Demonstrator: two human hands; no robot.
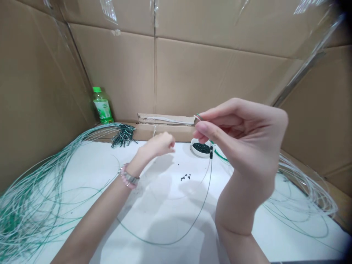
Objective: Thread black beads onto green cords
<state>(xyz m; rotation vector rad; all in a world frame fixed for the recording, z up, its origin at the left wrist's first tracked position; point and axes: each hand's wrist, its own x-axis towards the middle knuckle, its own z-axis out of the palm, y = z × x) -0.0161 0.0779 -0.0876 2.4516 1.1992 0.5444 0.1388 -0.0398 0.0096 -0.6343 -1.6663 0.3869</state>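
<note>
My right hand (242, 135) is raised close to the camera, thumb and forefinger pinching the ends of a green and a white wire (197, 117). Below those fingers, small black beads (211, 152) sit on the wire, which loops down over the white table toward the left. My left hand (162, 143) is further back over the table, its fingers curled inward; whatever they may hold is hidden. A white bowl (205, 155) full of small black beads (201, 147) stands behind the right hand. Several loose black beads (186, 177) lie on the table between the hands.
A large bundle of green and white wires (30, 190) spreads along the left, its dark-tipped ends (123, 135) at the back. More wires (310, 183) lie on the right. A green bottle (102, 106) stands in the back left corner. Cardboard walls (209, 73) surround the table.
</note>
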